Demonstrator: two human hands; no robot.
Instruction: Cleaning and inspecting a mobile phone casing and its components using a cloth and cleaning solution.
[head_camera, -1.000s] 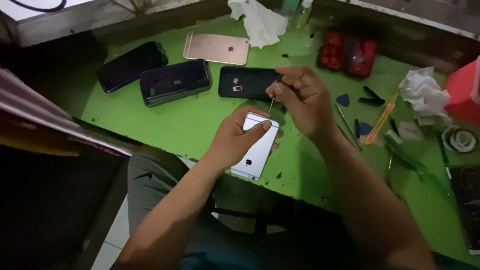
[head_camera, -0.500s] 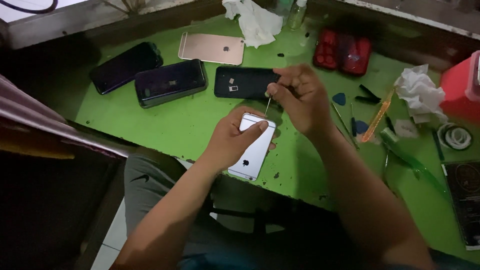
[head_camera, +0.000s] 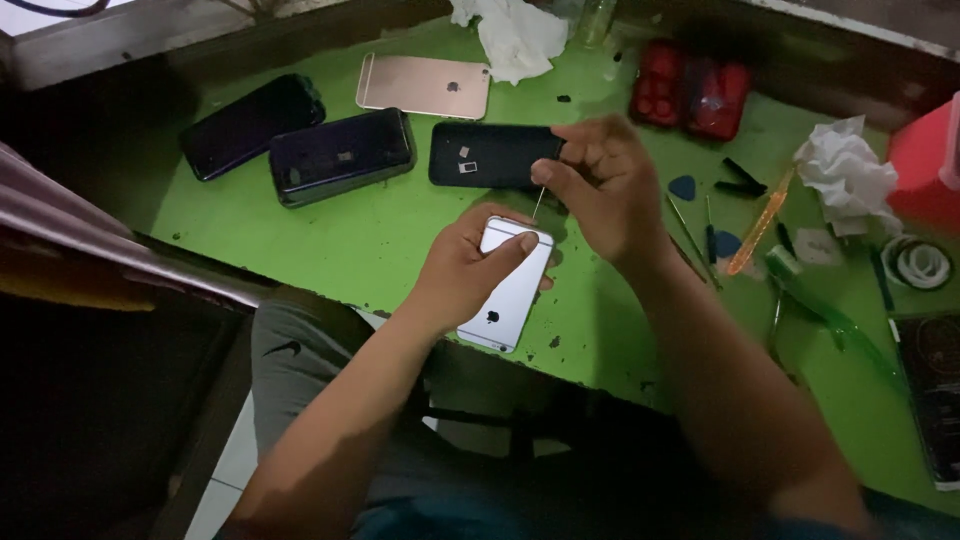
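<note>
My left hand (head_camera: 462, 268) grips a silver phone (head_camera: 510, 290) lying back-up at the near edge of the green mat (head_camera: 330, 240). My right hand (head_camera: 600, 185) pinches a thin metal pin (head_camera: 537, 205) whose tip points down at the phone's top edge. Just behind my hands lies a black phone (head_camera: 485, 155) with two small white pieces on its back.
A rose-gold phone (head_camera: 422, 85), a dark phone (head_camera: 340, 155) and another dark phone (head_camera: 250, 125) lie at the back left. Crumpled tissue (head_camera: 515, 35) and a red case (head_camera: 690, 90) sit at the back. Picks, tweezers, an orange pry tool (head_camera: 758, 225), tissue (head_camera: 848, 170) and tape (head_camera: 920, 262) lie on the right.
Both hands have stayed on the silver phone and the pin with only small shifts. The view has moved slightly.
</note>
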